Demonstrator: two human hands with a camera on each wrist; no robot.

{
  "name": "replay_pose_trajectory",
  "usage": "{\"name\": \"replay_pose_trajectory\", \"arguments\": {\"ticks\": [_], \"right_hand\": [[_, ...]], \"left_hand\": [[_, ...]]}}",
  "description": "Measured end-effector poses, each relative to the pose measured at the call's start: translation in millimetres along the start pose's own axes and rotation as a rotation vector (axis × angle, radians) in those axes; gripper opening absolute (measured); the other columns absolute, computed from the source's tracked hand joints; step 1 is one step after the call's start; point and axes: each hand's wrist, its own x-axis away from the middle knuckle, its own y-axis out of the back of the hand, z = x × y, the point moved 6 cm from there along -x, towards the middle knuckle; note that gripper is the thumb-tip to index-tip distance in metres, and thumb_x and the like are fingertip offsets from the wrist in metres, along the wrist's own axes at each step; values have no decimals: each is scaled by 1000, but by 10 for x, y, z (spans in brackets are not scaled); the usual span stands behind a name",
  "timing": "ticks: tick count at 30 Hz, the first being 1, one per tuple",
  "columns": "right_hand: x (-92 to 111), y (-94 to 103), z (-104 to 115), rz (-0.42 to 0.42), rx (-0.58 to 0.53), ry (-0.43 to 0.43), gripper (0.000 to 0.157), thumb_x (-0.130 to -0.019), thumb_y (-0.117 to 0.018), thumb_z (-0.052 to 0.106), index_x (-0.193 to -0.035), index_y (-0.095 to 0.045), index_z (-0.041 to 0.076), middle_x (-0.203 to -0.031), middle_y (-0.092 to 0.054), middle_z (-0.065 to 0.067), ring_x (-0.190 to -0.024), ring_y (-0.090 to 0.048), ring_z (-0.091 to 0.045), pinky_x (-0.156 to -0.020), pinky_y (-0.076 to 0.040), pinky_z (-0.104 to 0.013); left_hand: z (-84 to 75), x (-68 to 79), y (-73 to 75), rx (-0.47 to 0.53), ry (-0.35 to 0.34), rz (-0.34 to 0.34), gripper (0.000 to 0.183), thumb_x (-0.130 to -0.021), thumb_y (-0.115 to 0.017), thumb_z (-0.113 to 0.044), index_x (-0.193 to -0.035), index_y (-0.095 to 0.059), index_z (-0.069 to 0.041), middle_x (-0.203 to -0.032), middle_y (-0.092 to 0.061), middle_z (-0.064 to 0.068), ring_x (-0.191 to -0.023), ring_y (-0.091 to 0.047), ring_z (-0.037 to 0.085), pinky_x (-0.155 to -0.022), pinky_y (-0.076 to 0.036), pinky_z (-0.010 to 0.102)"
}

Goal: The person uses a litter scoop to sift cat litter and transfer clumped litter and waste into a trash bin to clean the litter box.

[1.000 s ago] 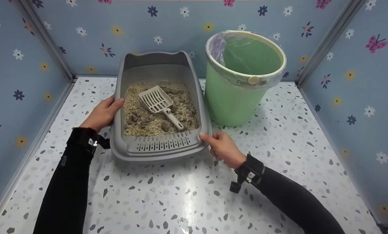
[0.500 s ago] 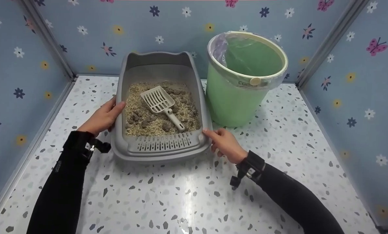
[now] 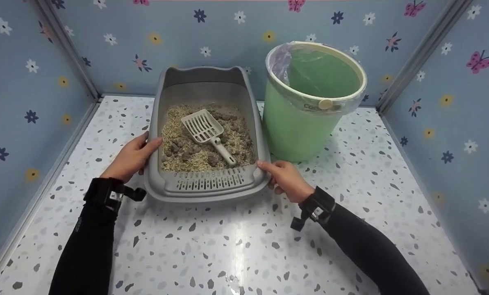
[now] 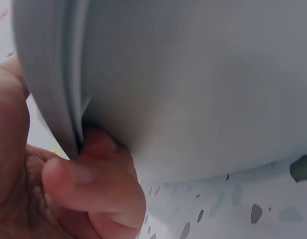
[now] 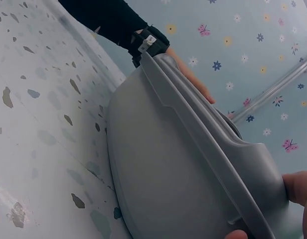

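A grey litter box (image 3: pixel 262 143) stands on the speckled surface, with clumped tan litter (image 3: pixel 178 149) inside. On the litter lies a beige slotted litter scoop (image 3: pixel 203 126), its handle pointing to the near right. My left hand (image 3: pixel 129 159) grips the box's left rim, thumb on top; in the left wrist view its fingers (image 4: pixel 108 194) curl under the edge. At the near right corner, my right hand (image 3: pixel 287 180) pinches the rim, thumb above. The right wrist view shows the box's outer wall (image 5: pixel 148 154) and only parts of that hand.
Just right of the box stands a green bin (image 3: pixel 301 135) with a clear liner folded over its pale rim. Flowered blue panels (image 3: pixel 228 37) enclose the back and both sides. The speckled white surface (image 3: pixel 195 254) runs toward the front.
My left hand has slid a little toward me along the left rim. The right hand has shifted slightly away from me at its corner. Box, scoop and bin keep their places; the view turns slightly.
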Motion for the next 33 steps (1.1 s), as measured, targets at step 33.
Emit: {"name": "replay_pose_trajectory", "arguments": {"ticks": [33], "right_hand": [[408, -69, 1175, -36, 856, 347, 37, -106, -76, 49, -103, -70, 13, -92, -71, -4, -79, -66, -22, -72, -57, -41]], "left_hand": [[125, 1, -102, 41, -29, -132, 86, -113, -58, -58, -179, -24, -15, -120, -65, 21, -82, -70, 15, -57, -59, 29]]}}
